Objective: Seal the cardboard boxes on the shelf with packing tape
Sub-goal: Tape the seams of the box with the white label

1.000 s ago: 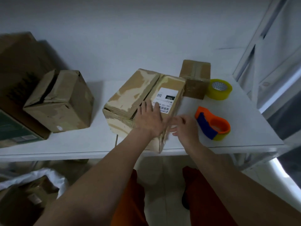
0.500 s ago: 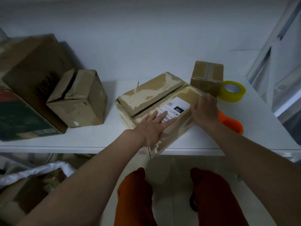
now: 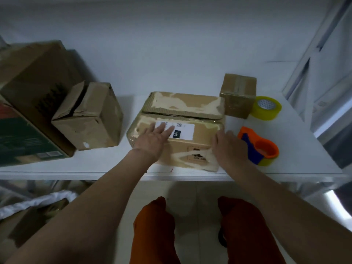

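The middle cardboard box point(image 3: 190, 141) lies on the white shelf point(image 3: 297, 149), close to its near edge, with its long side running left to right. Its two top flaps are down, and a dark seam shows between the far flap and the near one. A white shipping label point(image 3: 183, 130) sits on the near flap.

The left hand point(image 3: 152, 141) lies flat on the left part of the near flap, fingers straight and spread, fingertips reaching onto the label. The right hand point(image 3: 228, 147) rests at the box's right end, fingers curled over the corner edge; how firmly it grips cannot be told.

Just right of that hand lies an orange and blue tape dispenser point(image 3: 261, 149) with yellowish tape on it. Farther back, a loose roll of yellow tape point(image 3: 266, 107) stands just beside a small taped box point(image 3: 238, 96).

To the left, well apart from the middle box, a worn box point(image 3: 89, 119) with a gaping top seam leans against a large brown carton point(image 3: 36, 80), and a green printed carton point(image 3: 22, 138) sits at the near left.
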